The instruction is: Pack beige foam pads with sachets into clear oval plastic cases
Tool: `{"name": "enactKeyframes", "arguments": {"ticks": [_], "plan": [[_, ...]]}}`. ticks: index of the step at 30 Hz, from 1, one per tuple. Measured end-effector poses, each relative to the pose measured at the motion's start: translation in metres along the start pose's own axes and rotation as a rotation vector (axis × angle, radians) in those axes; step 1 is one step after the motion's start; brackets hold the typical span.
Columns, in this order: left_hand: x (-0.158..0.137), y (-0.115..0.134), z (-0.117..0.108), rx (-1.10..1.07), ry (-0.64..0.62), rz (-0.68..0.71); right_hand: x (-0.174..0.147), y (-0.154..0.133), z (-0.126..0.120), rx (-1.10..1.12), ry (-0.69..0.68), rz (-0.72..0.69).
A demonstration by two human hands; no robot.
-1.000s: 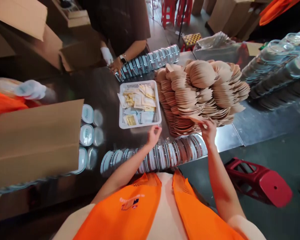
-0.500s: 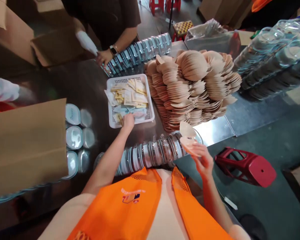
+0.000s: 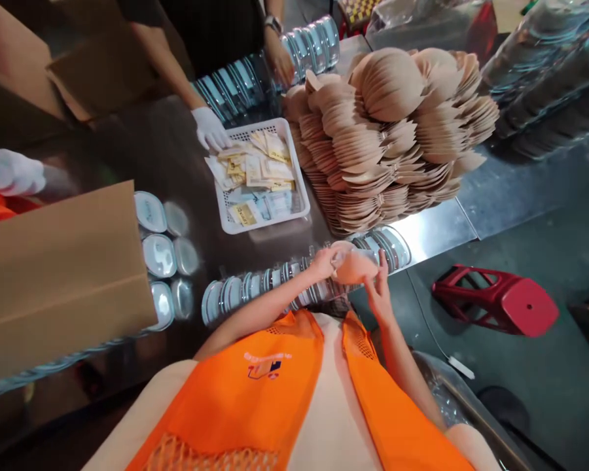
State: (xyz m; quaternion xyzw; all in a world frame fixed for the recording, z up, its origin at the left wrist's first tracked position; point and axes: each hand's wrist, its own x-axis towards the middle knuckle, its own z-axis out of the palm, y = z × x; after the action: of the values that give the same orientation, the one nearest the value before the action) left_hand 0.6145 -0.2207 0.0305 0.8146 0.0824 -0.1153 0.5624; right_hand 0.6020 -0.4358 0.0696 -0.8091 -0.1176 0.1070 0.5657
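My right hand (image 3: 380, 297) grips a folded, rounded tan paper piece (image 3: 357, 268) by its right side, in front of my chest. Against its left edge, my left hand (image 3: 322, 263) is closed in a pinch on a small, translucent packet, mostly hidden by the fingers. Just below and behind both hands runs a row of clear round plastic containers (image 3: 248, 286) lying on edge. Beyond stands a white plastic basket (image 3: 265, 228) of small yellow, white and bluish packets (image 3: 260, 167). To its right, many matching tan paper pieces (image 3: 373, 140) are piled in stacks.
Across the metal table (image 3: 142, 150), a co-worker's gloved hand (image 3: 210, 129) touches the basket and their bare hand (image 3: 279, 60) another container row. A cardboard box (image 3: 63, 261) stands at left beside lidded containers (image 3: 158, 255). A red stool (image 3: 525, 304) lies on the floor at right.
My left hand has left the basket and come right to the paper piece. My right hand has moved slightly left with it. The co-worker's gloved hand has reached the basket.
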Motion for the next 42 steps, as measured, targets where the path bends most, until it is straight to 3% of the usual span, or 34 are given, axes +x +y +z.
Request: {"name": "enactKeyframes", "arguments": {"ticks": [2, 5, 7, 9, 12, 15, 19, 23, 25, 28, 33, 35, 42], "plan": [[-0.003, -0.001, 0.001, -0.02, 0.001, 0.121, 0.02, 0.007, 0.012, 0.072, 0.082, 0.151], [-0.016, -0.005, 0.004, -0.061, 0.056, 0.213, 0.037, 0.013, 0.026, 0.213, 0.095, 0.254], [-0.029, -0.014, 0.0, -0.082, 0.169, 0.223, 0.037, 0.013, 0.031, 0.329, 0.114, 0.304], [-0.045, -0.028, -0.012, -0.007, 0.204, 0.253, 0.028, 0.014, 0.03, 0.389, 0.154, 0.366], [-0.069, -0.051, -0.037, 0.301, -0.035, 0.365, 0.0, 0.02, 0.022, 0.38, 0.184, 0.484], [-0.082, -0.066, -0.051, 0.531, -0.225, 0.439, -0.034, 0.03, 0.013, 0.419, 0.078, 0.534], [-0.082, -0.068, -0.046, 0.649, -0.237, 0.448, -0.071, 0.033, 0.013, 0.352, -0.078, 0.399], [-0.079, -0.065, -0.04, 0.674, -0.226, 0.429, -0.085, 0.01, 0.034, -0.129, 0.025, 0.137], [-0.078, -0.064, -0.04, 0.684, -0.229, 0.421, -0.084, -0.006, 0.055, -0.391, -0.016, 0.014], [-0.076, -0.065, -0.043, 0.662, -0.241, 0.402, -0.07, -0.019, 0.094, -0.698, -0.14, -0.057], [-0.075, -0.067, -0.05, 0.557, -0.24, 0.43, -0.039, 0.009, 0.14, -0.834, -0.18, -0.147], [-0.076, -0.065, -0.052, 0.546, -0.236, 0.447, -0.039, 0.03, 0.14, -0.801, -0.148, -0.194], [-0.078, -0.061, -0.05, 0.581, -0.204, 0.455, -0.062, 0.077, 0.102, -0.752, -0.003, -0.246]]}}
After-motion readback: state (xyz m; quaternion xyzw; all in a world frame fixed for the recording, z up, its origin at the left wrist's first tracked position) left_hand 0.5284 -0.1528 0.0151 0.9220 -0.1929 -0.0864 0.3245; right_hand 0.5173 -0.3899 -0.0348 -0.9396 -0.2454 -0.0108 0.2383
